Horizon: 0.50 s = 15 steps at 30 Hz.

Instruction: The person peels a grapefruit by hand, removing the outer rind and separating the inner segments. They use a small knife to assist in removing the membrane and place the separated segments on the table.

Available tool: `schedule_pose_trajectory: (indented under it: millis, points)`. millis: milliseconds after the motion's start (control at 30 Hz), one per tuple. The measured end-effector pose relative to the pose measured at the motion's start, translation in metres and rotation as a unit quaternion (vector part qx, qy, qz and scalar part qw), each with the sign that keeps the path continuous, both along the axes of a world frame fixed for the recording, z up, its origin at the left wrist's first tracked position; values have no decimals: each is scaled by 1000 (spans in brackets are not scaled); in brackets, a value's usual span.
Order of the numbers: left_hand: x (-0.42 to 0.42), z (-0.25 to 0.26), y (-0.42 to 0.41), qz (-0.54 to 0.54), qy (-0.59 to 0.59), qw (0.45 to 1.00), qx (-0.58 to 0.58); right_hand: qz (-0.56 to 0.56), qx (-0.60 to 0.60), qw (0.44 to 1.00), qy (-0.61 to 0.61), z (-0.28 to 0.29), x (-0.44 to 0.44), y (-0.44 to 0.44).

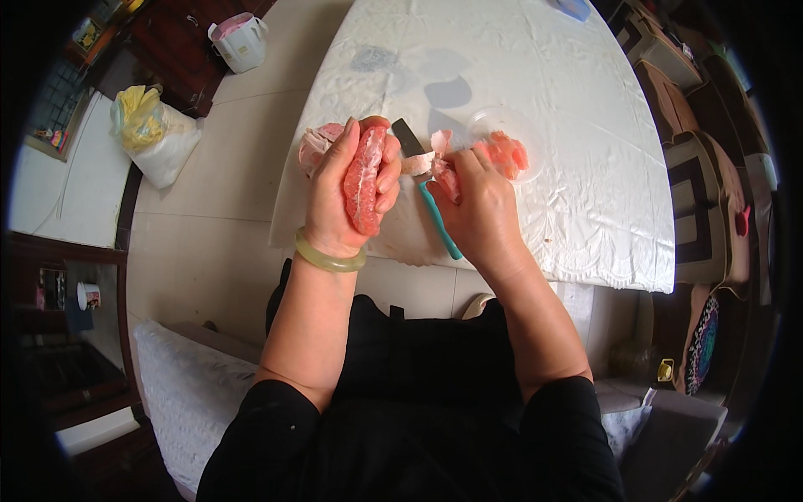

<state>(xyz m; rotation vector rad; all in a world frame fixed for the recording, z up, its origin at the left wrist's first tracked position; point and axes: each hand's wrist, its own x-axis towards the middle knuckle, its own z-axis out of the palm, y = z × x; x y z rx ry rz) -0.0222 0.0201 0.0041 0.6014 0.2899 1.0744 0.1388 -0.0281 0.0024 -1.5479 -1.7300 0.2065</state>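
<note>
My left hand (327,197), a pale green bangle at its wrist, is wrapped around a peeled red pomelo segment (362,188). Between the thumb and fingers of my right hand (486,201) is a pinkish pomelo piece (446,181), partly covered by the fingers. Scraps of pale pomelo membrane (417,164) lie across a knife (439,219) with a turquoise handle and dark blade. Just beyond my right hand, a clear plastic bowl (534,135) holds red pulp pieces (507,154). Behind my left hand rests more pomelo (315,147) with whitish skin, partly hidden.
A white cloth (564,81) with a scalloped edge covers the table. A light blue object (572,9) sits at its far end. On the tiled floor to the left stand a stuffed white sack (166,147) and a white bucket (241,47). Cushioned seating (702,213) lines the right side.
</note>
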Motion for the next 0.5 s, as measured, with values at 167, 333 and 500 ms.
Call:
schedule_pose_trajectory:
  millis: [167,333,500]
  points:
    - [-1,-1,1,-28,-53,998,-12,45,59,992,-103,-12,1,2]
    - [2,-2,0,-16,-18,1000,1,43,30,992,-117,-11,0,-3]
    - [4,-3,0,-50,-72,996,-36,30,19,998,-53,-1,5,-2]
